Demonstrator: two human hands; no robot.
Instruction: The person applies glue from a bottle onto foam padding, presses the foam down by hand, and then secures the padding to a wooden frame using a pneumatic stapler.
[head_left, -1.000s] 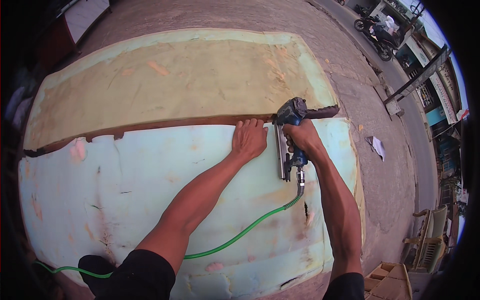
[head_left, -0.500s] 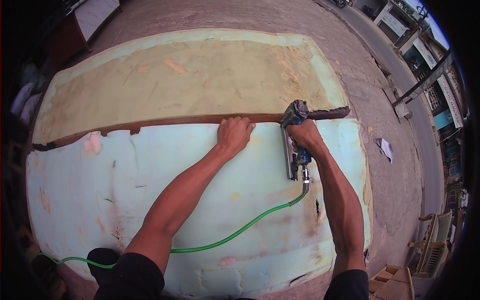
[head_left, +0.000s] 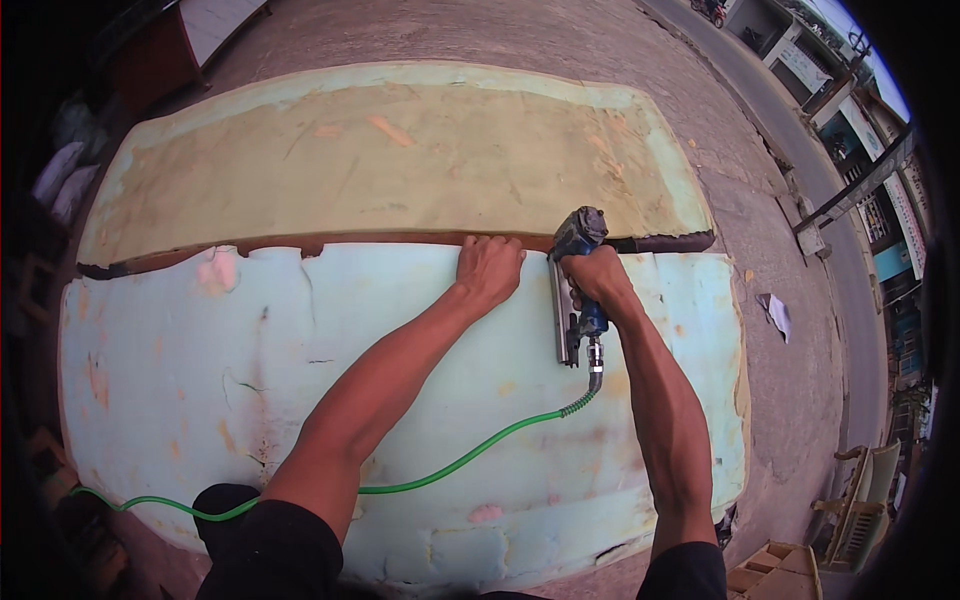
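head view: a pale blue foam sheet (head_left: 480,400) fills the middle, with a tan pad (head_left: 400,160) just beyond its far edge and a brown strip (head_left: 400,239) showing between them. left of the sheet lie pale sacks (head_left: 62,172). a green hose (head_left: 450,468) crosses the sheet's near part, passing under the left forearm (head_left: 370,400). the left hand (head_left: 490,268) rests on the sheet's far edge, fingers half curled over it (whether they pinch the foam, i cannot tell). just right of that hand, at the same edge of the sheet, is the blue air stapler (head_left: 578,235), and the right hand (head_left: 598,280) is wrapped firmly round its handle. over the last half second the stapler has shifted left along the sheet's edge, narrowing the gap to the left hand; the work seems, then, to be advancing leftward, with little room left between the tool and those fingers. right of the sheet, a paper scrap (head_left: 775,316) lies on the ground, and a chair (head_left: 862,500) stands beyond the near right corner.
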